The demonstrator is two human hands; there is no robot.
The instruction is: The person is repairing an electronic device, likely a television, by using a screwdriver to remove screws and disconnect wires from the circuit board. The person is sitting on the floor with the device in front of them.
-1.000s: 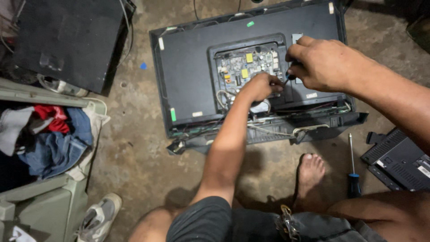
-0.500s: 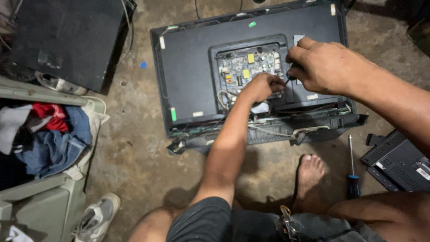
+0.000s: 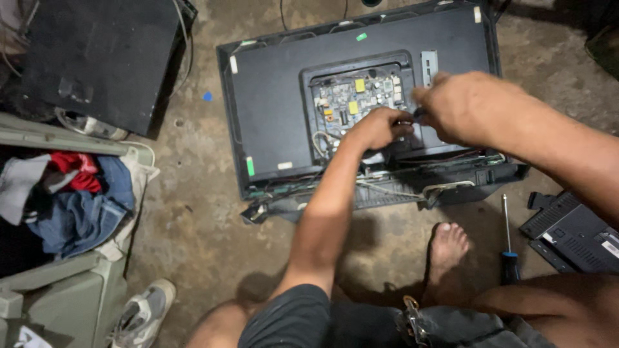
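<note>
Left hand: I see my left hand (image 3: 377, 127) at centre frame, fingers curled down onto the lower right edge of the circuit board (image 3: 356, 98); whether it pinches anything I cannot tell
Right hand: my right hand (image 3: 464, 106) sits just right of the left one, clenched around a small dark object that is mostly hidden; the two hands nearly touch
Circuit board: green, with yellow parts, set in an open recess in the back of the flat television (image 3: 290, 96)
Flat television: lies face down on the concrete floor (image 3: 193, 212) in the upper middle of the frame, its lower edge pried open with wires showing
Screwdriver: a blue-handled screwdriver (image 3: 509, 248) lies on the floor at lower right, apart from both hands
Foot: my bare foot (image 3: 446, 251) rests just below the television
Left of frame: a black box (image 3: 97, 58) at upper left, a pale bin of clothes (image 3: 64, 193) below it, a grey shoe (image 3: 145, 312) at the bottom
Right edge: a black plastic cover (image 3: 574, 232)
</note>
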